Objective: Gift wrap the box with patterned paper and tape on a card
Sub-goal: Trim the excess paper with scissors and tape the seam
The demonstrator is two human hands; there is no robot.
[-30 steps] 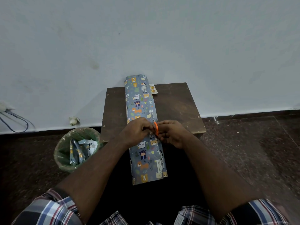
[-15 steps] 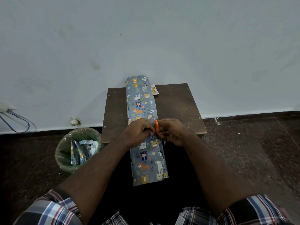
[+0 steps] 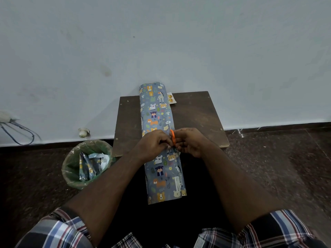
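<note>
A long folded pack of blue wrapping paper (image 3: 157, 115) with cartoon animals lies lengthwise on a small brown table (image 3: 197, 119). Its near end hangs over the table's front edge towards me. My two hands meet over its middle. My right hand (image 3: 189, 142) grips small orange-handled scissors (image 3: 172, 136), whose blade tip points away from me along the paper. My left hand (image 3: 154, 144) has its fingers curled and pinches the paper right beside the scissors. A small card (image 3: 171, 99) with gold ornaments peeks out from under the paper's far right side. No box is visible.
A green bin (image 3: 71, 169) lined with clear plastic stands on the dark floor left of the table, holding scraps of the same paper. A white wall rises just behind the table. Cables (image 3: 19, 133) run along the wall at far left.
Both hands stay together at the middle of the paper with the scissors between them. They have shifted only slightly away from me.
</note>
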